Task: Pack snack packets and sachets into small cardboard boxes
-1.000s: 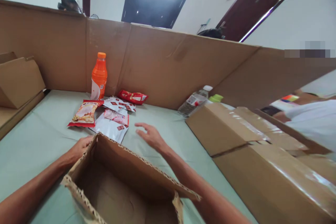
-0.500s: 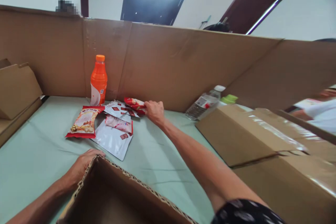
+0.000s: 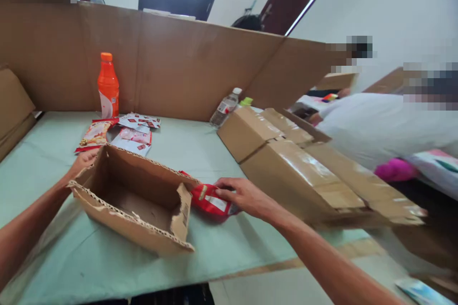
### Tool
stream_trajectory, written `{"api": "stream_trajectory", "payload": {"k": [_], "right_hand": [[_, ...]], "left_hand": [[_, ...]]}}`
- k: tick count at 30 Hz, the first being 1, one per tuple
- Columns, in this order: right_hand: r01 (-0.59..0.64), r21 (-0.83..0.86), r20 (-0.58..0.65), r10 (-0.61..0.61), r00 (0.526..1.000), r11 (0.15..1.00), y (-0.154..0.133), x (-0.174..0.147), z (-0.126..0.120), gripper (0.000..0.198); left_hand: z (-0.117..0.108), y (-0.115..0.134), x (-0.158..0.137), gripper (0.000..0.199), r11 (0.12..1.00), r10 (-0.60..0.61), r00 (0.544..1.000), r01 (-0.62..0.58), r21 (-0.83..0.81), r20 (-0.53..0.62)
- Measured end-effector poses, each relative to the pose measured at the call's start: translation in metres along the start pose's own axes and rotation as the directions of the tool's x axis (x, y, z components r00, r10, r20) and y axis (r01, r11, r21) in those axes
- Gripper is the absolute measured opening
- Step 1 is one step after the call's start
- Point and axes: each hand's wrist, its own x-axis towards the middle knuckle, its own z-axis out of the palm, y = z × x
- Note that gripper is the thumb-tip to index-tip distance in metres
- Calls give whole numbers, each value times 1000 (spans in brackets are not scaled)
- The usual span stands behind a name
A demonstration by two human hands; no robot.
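Note:
An open, topless cardboard box (image 3: pixel 136 231) with torn edges rests on the pale green tabletop in front of me. My left hand (image 3: pixel 84 161) is closed at the box's far left corner, its fingertips partly hidden by the cardboard. To the right of the box, my right hand (image 3: pixel 238 195) grips a red snack packet (image 3: pixel 213 204), which lies close against the box's right end. Behind the box are a red-and-cream snack packet (image 3: pixel 96 134), a pink packet (image 3: pixel 134 135) and silver-white pouches (image 3: pixel 134 120). An orange drink bottle (image 3: pixel 108 89) stands upright behind them.
Taped cardboard boxes (image 3: pixel 279 162) line the right side. A clear plastic bottle (image 3: pixel 225 107) leans at the back beside a green cap (image 3: pixel 246 101). A tall cardboard partition (image 3: pixel 179 66) closes the rear. Another person in a white top (image 3: pixel 375 119) is at the right.
My right hand has brought the red packet from the back pile to the right end of the box. The view has swung right, and more of the open box now shows.

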Motion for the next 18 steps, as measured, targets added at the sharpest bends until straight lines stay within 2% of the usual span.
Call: {"api": "stream_trajectory", "payload": {"k": [2,4,5,7,9,11,13,14,16,18], "right_hand": [[17,-61,25,-16,1000,998,-2,-6,0,41],[55,-143,-5,-56,998,988,-5,-12,3,55],[78,-194,-27,-84,996,978,-7,-14,7,61],[128,-299,-44,-148,988,945,-13,-20,16,70],[190,-380,-18,-213,977,905,-22,-23,28,65],[220,-413,38,-224,974,884,-31,-23,39,48],[183,-400,57,-175,983,898,-37,-20,44,35],[148,-388,44,-142,989,910,-37,-19,43,33],[77,-370,-14,-89,996,926,-33,-18,34,34],[55,-285,-145,-99,984,957,-25,-23,18,34]], "left_hand": [[-23,24,-3,42,1000,7,999,-7,-5,-39],[-42,57,-15,45,999,32,997,-32,6,-69],[-48,76,-24,44,998,61,997,-60,27,-54],[-49,112,-41,43,982,137,989,-144,125,62],[-39,138,-52,44,922,200,951,-264,283,236],[-24,152,-58,35,814,251,912,-381,439,325],[-9,156,-64,16,709,303,895,-441,550,327],[-2,157,-68,14,675,319,892,-450,585,319],[10,159,-80,18,643,319,893,-449,620,316],[19,163,-93,22,616,312,896,-443,652,315]]}}
